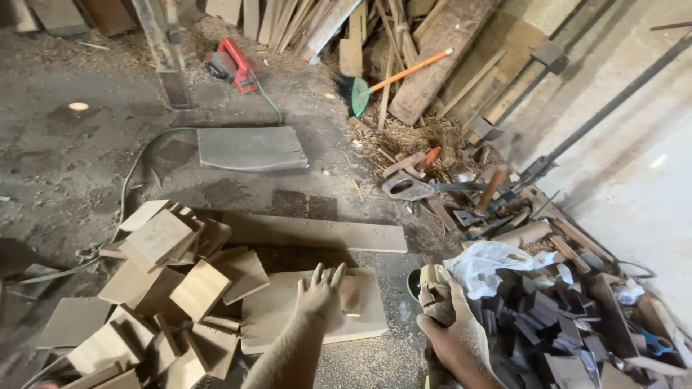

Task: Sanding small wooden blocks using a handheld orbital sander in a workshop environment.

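Sawdust covers the grey concrete floor of this workshop, and rough planks lean against the far wall. From my remote view, the left hand lies flat with fingers spread on a pale rectangular board on the floor, pressing it without grasping. The right hand is closed around a dusty power tool, just beside the right edge of that board; most of the tool is hidden, so I cannot tell its type. I judge that the spread fingers lie close to the tool, and a slip on the dusty surface could bring them together. Left of the board is a loose heap of square wooden offcuts, smooth and light. A white plastic bag and dark blocks lie at right.
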